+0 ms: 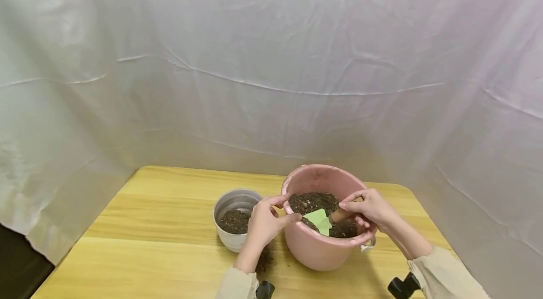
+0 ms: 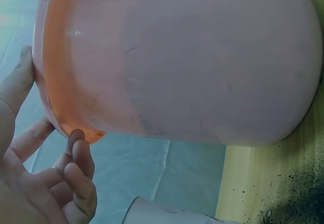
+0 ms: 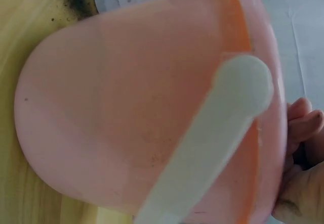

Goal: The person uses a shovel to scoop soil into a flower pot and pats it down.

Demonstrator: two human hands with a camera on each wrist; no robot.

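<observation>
Right hand point(image 1: 368, 209): we see it over the far right of the pink pot point(image 1: 314, 247), fingers curled round the brown handle of a scoop point(image 1: 319, 220).
Left hand point(image 1: 266, 220): we see thumb and fingers pinching the pot's near-left rim, steadying it.
Scoop: it lies inside the pot on the soil point(image 1: 311, 202); its pale green blade sits toward the near rim.
Axis: we judge the long axis runs from the handle at upper right down to the blade at lower left, blade tip pointing at us and slightly left, toward the rim.
Risk, spill: we think a loaded blade lifted over that low near rim could shed soil onto the counter point(image 1: 161, 223); some dark crumbs point(image 1: 265, 259) already lie by the left wrist.
Risk, tip: if the left hand's pinch slackens while we dig, the pot could tilt or slide.
Risk, miss: the white pot point(image 1: 234, 226) stands just left, partly filled; a wide swing could drop soil between the two pots.
</observation>
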